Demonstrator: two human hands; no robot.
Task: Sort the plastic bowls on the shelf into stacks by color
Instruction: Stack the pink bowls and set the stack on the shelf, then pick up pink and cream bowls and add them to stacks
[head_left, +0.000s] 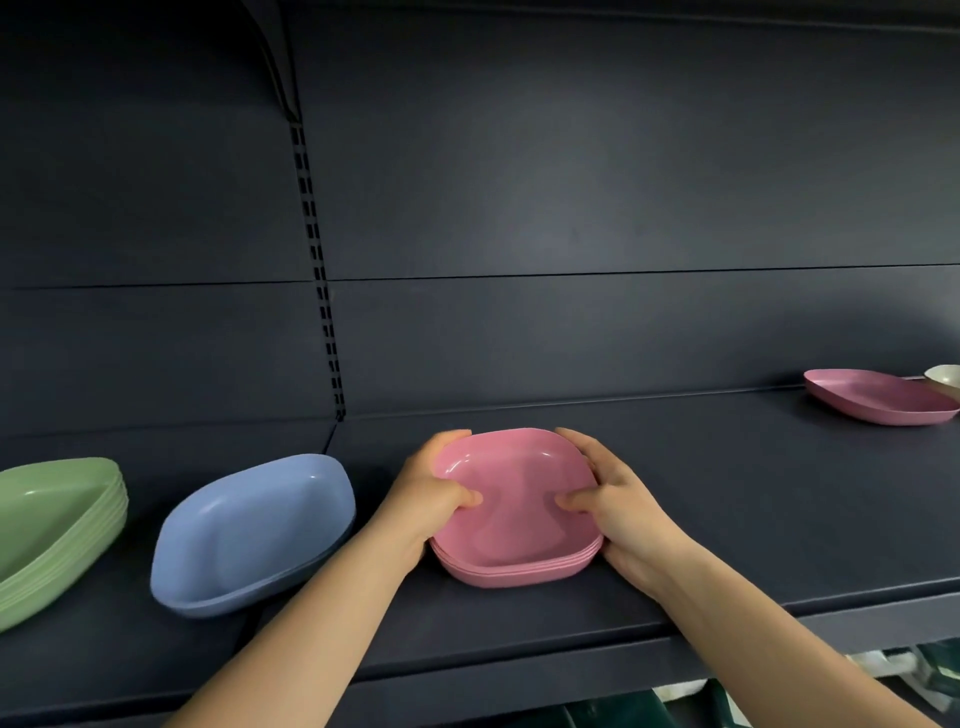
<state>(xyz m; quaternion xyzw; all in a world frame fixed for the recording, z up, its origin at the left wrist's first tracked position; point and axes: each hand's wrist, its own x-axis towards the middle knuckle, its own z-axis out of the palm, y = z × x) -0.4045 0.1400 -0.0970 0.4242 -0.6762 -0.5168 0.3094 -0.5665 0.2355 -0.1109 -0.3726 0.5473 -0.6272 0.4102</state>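
Hands grip my pink stack near the shelf front edge: left hand and right hand clamp opposite rims, thumbs inside. Uneven squeezing could skew the nested bowls or nudge them off that edge.

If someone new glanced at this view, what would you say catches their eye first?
Probably the pink stack at the centre of the dark shelf, gripped on both sides by the left hand and right hand. Next, the blue stack and green stack to the left, and a lone pink bowl far right.
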